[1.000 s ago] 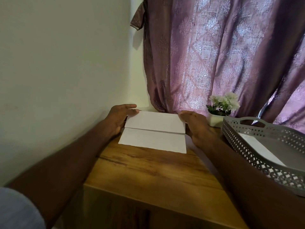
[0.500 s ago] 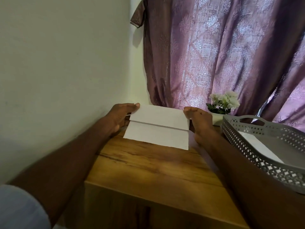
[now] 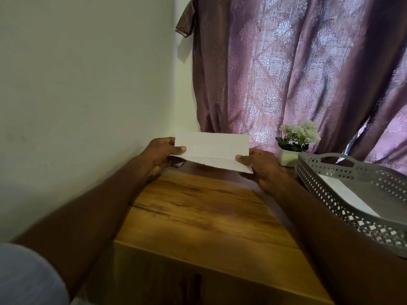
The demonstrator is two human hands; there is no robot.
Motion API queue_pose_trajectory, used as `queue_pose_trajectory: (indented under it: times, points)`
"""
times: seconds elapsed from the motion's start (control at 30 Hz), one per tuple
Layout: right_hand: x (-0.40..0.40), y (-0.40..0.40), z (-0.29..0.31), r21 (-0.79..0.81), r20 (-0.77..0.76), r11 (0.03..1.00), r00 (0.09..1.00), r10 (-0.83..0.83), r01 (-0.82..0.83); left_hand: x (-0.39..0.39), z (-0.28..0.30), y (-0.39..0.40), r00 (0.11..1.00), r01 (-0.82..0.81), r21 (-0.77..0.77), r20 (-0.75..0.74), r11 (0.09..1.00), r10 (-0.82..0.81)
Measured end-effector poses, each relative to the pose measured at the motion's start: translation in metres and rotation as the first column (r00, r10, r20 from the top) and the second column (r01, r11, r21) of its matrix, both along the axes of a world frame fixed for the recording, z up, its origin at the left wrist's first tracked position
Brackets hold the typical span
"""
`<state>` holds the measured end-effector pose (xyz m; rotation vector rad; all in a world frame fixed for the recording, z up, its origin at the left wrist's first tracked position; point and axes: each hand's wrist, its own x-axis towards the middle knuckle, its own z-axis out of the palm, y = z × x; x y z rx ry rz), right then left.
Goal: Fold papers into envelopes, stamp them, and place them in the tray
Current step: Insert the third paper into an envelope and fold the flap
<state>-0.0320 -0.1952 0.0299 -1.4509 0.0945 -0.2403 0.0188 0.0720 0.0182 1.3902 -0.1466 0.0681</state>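
The folded paper (image 3: 212, 148) is pinched at its short ends by the left hand (image 3: 160, 158) and right hand (image 3: 259, 167), above the tabletop (image 3: 198, 216); long axis nine-to-three; tray (image 3: 352, 208) at four o'clock, nearer the right hand.

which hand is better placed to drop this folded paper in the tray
Right, probably. The right hand grips the folded paper at the end nearest the tray; the left hand holds the far end.

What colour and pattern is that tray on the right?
Grey tray, its walls pierced with a lattice of small diamond-shaped holes; seen in the head view.
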Motion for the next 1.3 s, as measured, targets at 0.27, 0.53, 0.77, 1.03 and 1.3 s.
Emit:
queue_pose_trajectory:
  times: [0.27,0.53,0.77,1.03,1.3]
  points:
    - [0.001,0.000,-0.002,0.076,0.002,0.997,1.000,0.002,-0.002,0.000,0.003,-0.001,1.000,-0.027,-0.035,-0.015,0.999,0.026]
    - [0.005,0.000,0.001,0.199,-0.062,0.979,0.998,-0.028,0.040,-0.008,0.009,0.005,0.998,-0.044,-0.027,-0.054,0.999,0.043]
    - [-0.007,0.002,0.005,-0.018,-0.110,0.999,0.993,0.035,-0.038,-0.006,0.004,-0.003,0.922,-0.342,0.608,0.364,0.717,0.131]
    - [-0.003,0.018,-0.016,-0.884,0.258,0.413,0.965,0.040,0.219,-0.013,0.000,-0.022,0.788,-0.450,0.725,0.597,0.521,-0.149]
    - [-0.009,0.036,-0.029,-0.969,0.013,0.244,0.977,0.211,-0.040,-0.034,-0.018,-0.054,0.866,-0.371,0.908,0.413,0.194,-0.282]
